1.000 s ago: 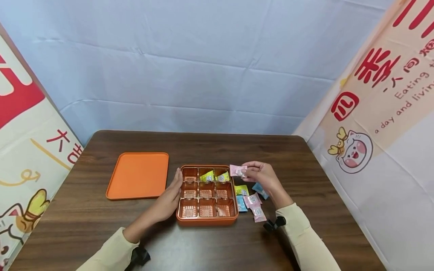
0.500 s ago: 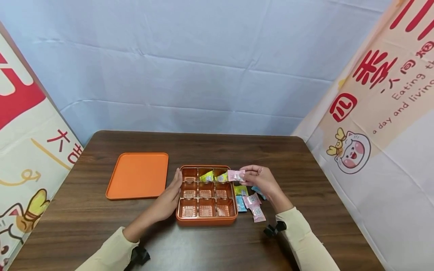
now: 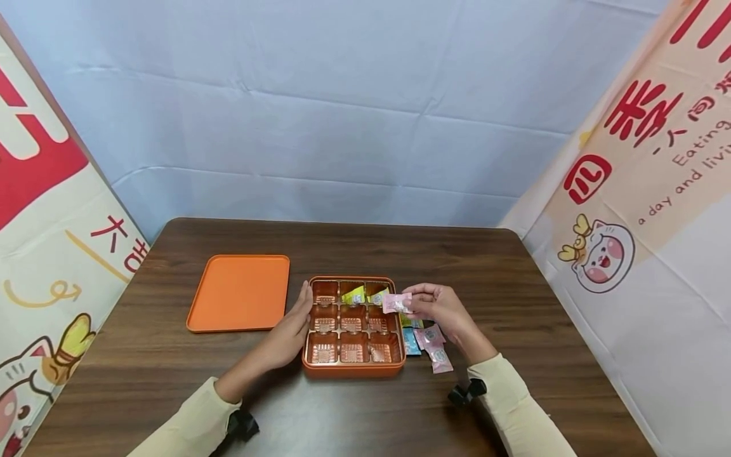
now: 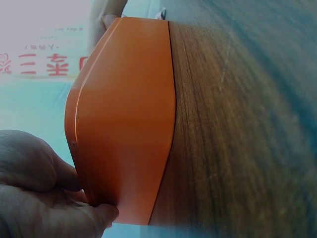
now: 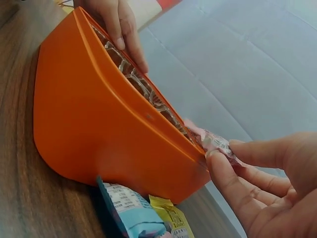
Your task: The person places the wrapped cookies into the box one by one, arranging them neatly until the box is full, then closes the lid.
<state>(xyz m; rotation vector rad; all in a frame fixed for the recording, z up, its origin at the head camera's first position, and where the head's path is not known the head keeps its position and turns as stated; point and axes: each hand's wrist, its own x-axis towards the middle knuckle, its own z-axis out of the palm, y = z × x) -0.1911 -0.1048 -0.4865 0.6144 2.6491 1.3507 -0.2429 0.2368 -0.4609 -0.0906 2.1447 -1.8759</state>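
An orange box [image 3: 354, 370] with a nine-compartment copper-coloured insert sits in the middle of the table. Two yellow wrapped candies [image 3: 353, 295] lie in its back row, in the middle and right compartments. My right hand [image 3: 448, 311] pinches a pink wrapped candy [image 3: 394, 303] between thumb and fingers over the box's right rim, near the back. In the right wrist view, that pink candy [image 5: 213, 141] is at the rim. My left hand [image 3: 288, 333] rests along the box's left side with straight fingers; the left wrist view shows fingertips touching the orange wall [image 4: 124, 109].
Right of the box lie loose candies: a blue one [image 3: 411, 343], a yellow one [image 3: 412, 322] partly hidden by my hand, and pink ones [image 3: 440, 360]. A flat orange lid [image 3: 240, 293] lies at the left. The dark wooden table [image 3: 320, 419] ends at a cloth backdrop.
My right hand has brought the pink candy left and a little nearer, from beside the box to over its right rim. A blue candy near that hand is now hidden. My left hand stays put.
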